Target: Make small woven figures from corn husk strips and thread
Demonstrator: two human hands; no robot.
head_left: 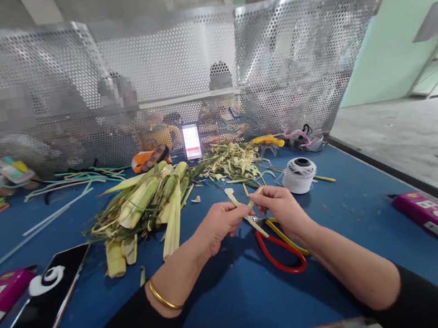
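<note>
Near the middle of the table, my left hand pinches a narrow pale plant strip, which looks like husk leaf and slants across the fingertips. Close beside it, my right hand has thumb and finger pressed together on a short yellowish piece of the same material. Scissors with one red and one yellow handle lie beneath both hands, their blades mostly hidden. To the left rests a bundle of green-yellow husk leaves. Beyond my right hand stands a spool of white thread.
Shredded strips are piled at the back before a perforated metal screen, with people behind it. A dark phone and a magenta case lie left. Another magenta case sits near the table's right edge.
</note>
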